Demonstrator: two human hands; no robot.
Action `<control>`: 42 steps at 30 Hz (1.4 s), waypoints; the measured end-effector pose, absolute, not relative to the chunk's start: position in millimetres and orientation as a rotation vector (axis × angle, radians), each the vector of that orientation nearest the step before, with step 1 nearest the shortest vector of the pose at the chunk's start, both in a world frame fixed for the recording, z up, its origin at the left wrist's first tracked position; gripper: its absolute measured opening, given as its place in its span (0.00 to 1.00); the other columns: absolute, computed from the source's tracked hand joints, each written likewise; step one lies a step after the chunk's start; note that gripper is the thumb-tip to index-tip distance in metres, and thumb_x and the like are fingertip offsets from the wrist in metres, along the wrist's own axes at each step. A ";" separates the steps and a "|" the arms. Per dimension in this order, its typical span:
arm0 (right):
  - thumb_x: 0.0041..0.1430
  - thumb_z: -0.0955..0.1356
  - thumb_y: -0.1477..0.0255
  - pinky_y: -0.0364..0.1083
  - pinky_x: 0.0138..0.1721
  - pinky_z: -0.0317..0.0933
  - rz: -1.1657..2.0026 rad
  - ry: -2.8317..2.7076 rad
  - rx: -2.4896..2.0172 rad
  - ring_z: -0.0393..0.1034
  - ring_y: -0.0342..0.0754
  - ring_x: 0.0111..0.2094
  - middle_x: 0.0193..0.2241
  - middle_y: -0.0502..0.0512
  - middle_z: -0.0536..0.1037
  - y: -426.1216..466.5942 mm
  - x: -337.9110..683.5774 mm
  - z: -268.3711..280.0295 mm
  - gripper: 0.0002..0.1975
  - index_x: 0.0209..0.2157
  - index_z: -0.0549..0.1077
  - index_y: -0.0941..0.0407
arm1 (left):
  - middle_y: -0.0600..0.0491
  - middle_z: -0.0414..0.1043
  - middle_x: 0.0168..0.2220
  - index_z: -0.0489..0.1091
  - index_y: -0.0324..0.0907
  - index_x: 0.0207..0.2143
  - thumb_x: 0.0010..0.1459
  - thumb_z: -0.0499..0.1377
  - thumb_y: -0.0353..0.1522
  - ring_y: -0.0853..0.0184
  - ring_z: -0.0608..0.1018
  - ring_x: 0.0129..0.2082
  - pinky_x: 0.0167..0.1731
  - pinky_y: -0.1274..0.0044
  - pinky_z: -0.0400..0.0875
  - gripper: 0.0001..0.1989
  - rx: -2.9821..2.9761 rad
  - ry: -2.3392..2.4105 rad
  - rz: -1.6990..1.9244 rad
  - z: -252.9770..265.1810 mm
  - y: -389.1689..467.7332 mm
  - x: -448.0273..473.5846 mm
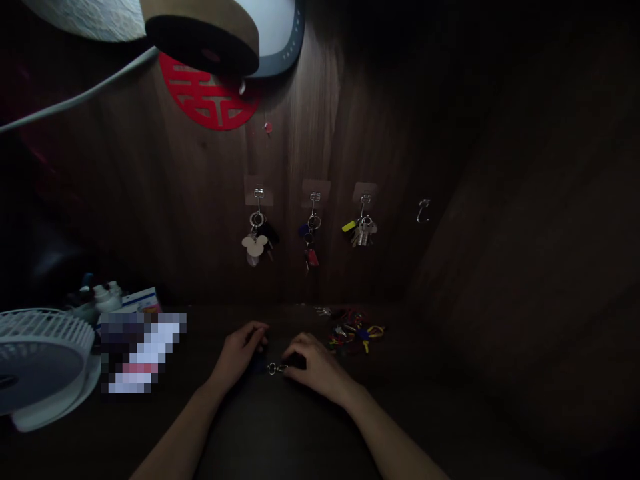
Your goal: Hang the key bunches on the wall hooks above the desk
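Note:
Low over the dark tabletop, a metal key ring with a clasp (273,368) lies between my two hands. My right hand (315,363) is curled from the right, its thumb and fingers closing on the clasp end of this keychain. Something dark sits in the gap of those fingers, too dim to name. On the other side, my left hand (241,350) rests with its fingers bent inward; what they hold, if anything, is hidden. A dark bluish piece shows faintly by the ring. Beyond my right hand lies a pile of keys (345,333) with red and yellow parts.
Three key bunches hang on wall hooks: one with a white mouse-head tag (255,245), one with a red tag (313,257), one with a yellow tag (349,227). Further right is a bare hook (423,211). A white fan (50,367) stands left; a lamp (205,40) overhangs.

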State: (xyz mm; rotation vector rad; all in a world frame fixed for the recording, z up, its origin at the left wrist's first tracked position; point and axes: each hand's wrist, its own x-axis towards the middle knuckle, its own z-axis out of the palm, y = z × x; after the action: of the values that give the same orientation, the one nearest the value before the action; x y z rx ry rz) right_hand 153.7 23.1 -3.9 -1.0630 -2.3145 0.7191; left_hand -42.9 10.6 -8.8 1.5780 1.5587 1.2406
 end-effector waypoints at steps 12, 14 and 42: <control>0.51 0.71 0.75 0.48 0.46 0.56 0.557 -2.394 -1.079 0.65 0.48 0.44 0.39 0.52 0.72 21.7 147.5 -11.5 0.06 0.33 0.75 0.53 | 0.56 0.74 0.26 0.72 0.43 0.36 0.55 0.52 0.42 0.67 0.75 0.24 0.30 0.77 0.68 0.15 1.598 1.596 1.256 -8.1 9.0 -45.8; 0.50 0.70 0.75 0.47 0.45 0.56 0.531 -2.397 -1.064 0.65 0.48 0.43 0.37 0.52 0.73 22.2 147.8 -12.1 0.05 0.32 0.74 0.54 | 0.56 0.74 0.26 0.72 0.43 0.36 0.55 0.52 0.42 0.67 0.75 0.24 0.29 0.77 0.68 0.16 1.605 1.588 1.252 -8.6 9.2 -45.2; 0.51 0.68 0.68 0.42 0.30 0.61 0.954 -1.674 -0.979 0.69 0.44 0.28 0.25 0.49 0.75 35.8 146.0 -16.7 0.06 0.30 0.73 0.55 | 0.54 0.77 0.42 0.73 0.47 0.42 0.58 0.54 0.35 0.64 0.76 0.44 0.46 0.74 0.68 0.12 1.926 1.346 1.080 -7.4 0.7 -26.6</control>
State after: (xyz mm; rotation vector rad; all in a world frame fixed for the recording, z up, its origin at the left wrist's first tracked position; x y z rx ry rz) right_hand 146.0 35.8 -16.7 -0.9793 -1.6745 0.9540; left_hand -26.6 0.7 -7.4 1.9261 1.3462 1.0797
